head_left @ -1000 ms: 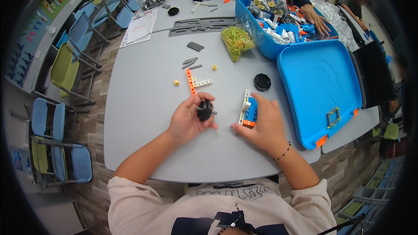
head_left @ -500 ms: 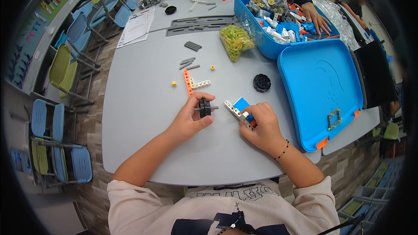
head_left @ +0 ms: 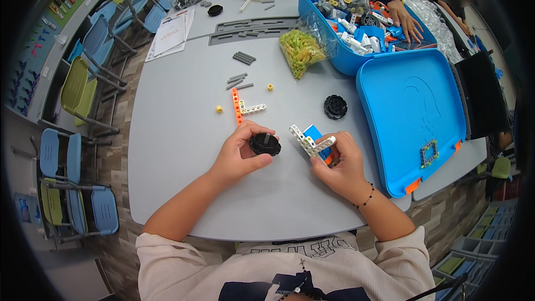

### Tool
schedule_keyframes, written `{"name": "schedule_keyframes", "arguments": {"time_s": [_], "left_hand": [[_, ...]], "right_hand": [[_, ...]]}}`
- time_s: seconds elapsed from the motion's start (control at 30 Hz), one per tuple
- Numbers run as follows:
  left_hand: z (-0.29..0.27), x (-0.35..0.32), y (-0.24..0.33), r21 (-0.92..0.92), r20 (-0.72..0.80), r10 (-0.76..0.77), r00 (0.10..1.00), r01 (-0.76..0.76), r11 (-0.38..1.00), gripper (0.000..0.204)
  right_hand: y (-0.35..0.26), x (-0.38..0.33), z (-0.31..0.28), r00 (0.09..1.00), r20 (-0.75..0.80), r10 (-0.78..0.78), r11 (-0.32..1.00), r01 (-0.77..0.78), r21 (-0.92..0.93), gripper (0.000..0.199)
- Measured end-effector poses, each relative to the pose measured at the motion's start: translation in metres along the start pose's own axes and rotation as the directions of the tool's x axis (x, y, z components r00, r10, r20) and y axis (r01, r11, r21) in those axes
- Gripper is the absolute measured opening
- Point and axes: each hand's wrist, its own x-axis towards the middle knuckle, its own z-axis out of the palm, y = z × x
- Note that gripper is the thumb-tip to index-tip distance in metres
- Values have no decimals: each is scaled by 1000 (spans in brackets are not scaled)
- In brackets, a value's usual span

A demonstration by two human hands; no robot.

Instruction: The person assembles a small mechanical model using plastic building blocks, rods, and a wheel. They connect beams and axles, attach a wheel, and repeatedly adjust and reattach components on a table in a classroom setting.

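While the left hand (head_left: pixel 237 156) pinches a small black plastic wheel (head_left: pixel 264 144) with a grey axle just above the grey table (head_left: pixel 178 134), the right hand (head_left: pixel 340 164) grips a white-and-blue beam assembly (head_left: pixel 311 141) beside it. Both look light, rigid, best held by their edges. Fingers hide the assembly's underside; farther off lies a second black wheel (head_left: pixel 335 106).

A second black plastic wheel (head_left: pixel 335 106) lay alone on the grey table (head_left: pixel 178 134), near the open blue plastic case lid (head_left: pixel 409 111). Farther off sat a clear bag of lime-green pieces (head_left: pixel 301 53), beside a blue bin of mixed parts (head_left: pixel 356 17). An orange-and-white beam piece (head_left: pixel 242 106) lay mid-table, some loose grey pins (head_left: pixel 239 81) above it.
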Motion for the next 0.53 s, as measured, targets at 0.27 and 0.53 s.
{"name": "schedule_keyframes", "arguments": {"time_s": [0.27,0.53], "left_hand": [[7,6,-1,-70,11,-258,966,258,964,34],[13,8,5,173,-39,-224,974,227,958,34]], "right_hand": [[-2,-1,4,993,7,-117,992,117,-44,24],[-2,-6,10,973,27,-227,970,229,-88,26]]}}
